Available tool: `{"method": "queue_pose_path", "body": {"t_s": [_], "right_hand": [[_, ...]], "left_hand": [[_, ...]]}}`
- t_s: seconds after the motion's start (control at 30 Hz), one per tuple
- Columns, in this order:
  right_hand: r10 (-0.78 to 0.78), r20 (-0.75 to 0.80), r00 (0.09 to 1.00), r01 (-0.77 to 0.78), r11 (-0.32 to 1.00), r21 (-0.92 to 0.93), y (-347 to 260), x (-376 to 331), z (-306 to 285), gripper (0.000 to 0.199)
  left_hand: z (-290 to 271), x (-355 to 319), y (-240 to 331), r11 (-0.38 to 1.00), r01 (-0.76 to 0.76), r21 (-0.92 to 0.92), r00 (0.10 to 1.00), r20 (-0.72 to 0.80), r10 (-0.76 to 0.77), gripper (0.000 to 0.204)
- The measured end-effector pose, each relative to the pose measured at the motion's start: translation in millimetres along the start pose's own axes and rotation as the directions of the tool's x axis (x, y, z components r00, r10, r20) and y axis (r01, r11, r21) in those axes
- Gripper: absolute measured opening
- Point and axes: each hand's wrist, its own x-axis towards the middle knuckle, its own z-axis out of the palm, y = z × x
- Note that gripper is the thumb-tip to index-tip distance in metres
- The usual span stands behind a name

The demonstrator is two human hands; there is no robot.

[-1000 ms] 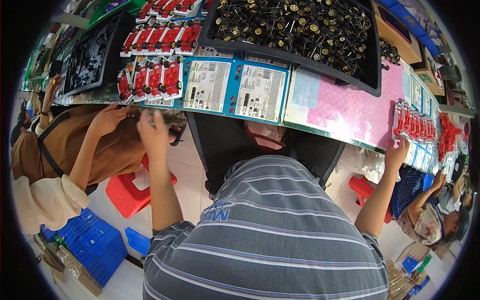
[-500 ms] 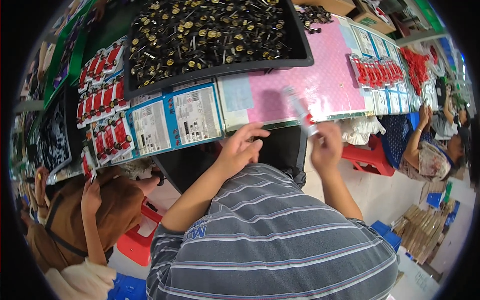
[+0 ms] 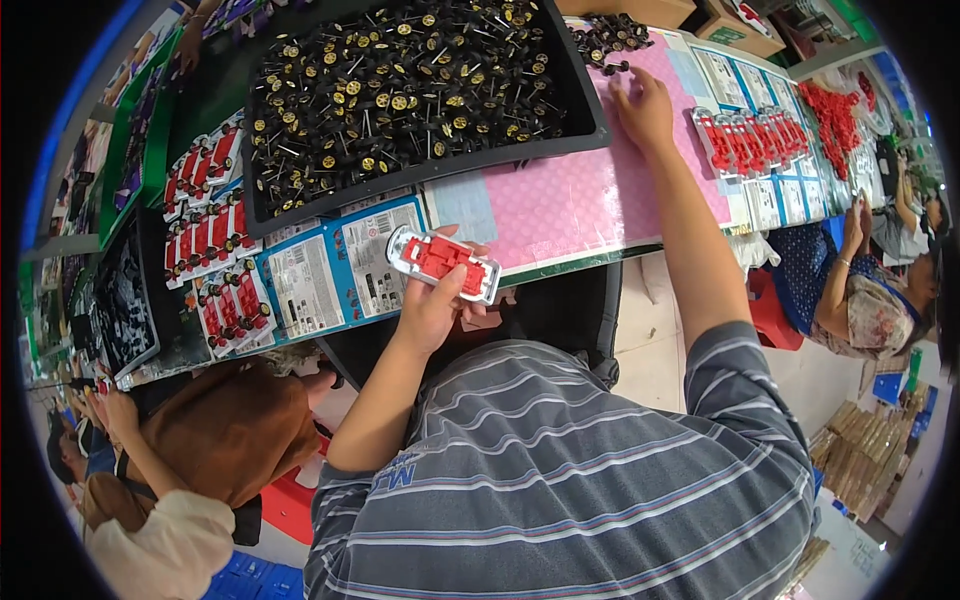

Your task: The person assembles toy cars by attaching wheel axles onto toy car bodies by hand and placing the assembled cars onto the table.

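L hand (image 3: 432, 312) pinches car (image 3: 438, 256), thumb on top, red side up. R hand (image 3: 645, 110) part-curled, axles (image 3: 610, 36) just past fingertips; can't tell if gripping any. Tray (image 3: 588, 122) just L of R hand.

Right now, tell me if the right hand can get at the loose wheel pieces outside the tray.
Likely yes: the right hand is at the near edge of the loose wheel pieces, and the black tray stands to its left, seemingly leaving its way free.
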Motion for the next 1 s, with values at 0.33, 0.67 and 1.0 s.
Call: {"method": "queue_pose_path", "body": {"t_s": [0.33, 0.67, 1.0], "right_hand": [[0.061, 0.01, 0.998, -0.062, 0.983, 0.17, 6, 14, 15, 0.024], [0.219, 0.162, 0.962, -0.271, 0.721, 0.637, -29, -92, -45, 0.023], [-0.022, 0.373, 0.928, -0.034, 0.989, 0.142, -85, -154, -82, 0.02]], "left_hand": [[-7, -7, -9, 0.994, -0.047, -0.099, 0.998, -0.053, 0.042, 0.058], [-8, -7, -4, 0.998, -0.028, -0.061, 0.999, -0.034, 0.026, 0.051], [-24, -3, 4, 0.997, -0.067, -0.024, 0.998, -0.001, 0.067, 0.053]]}}
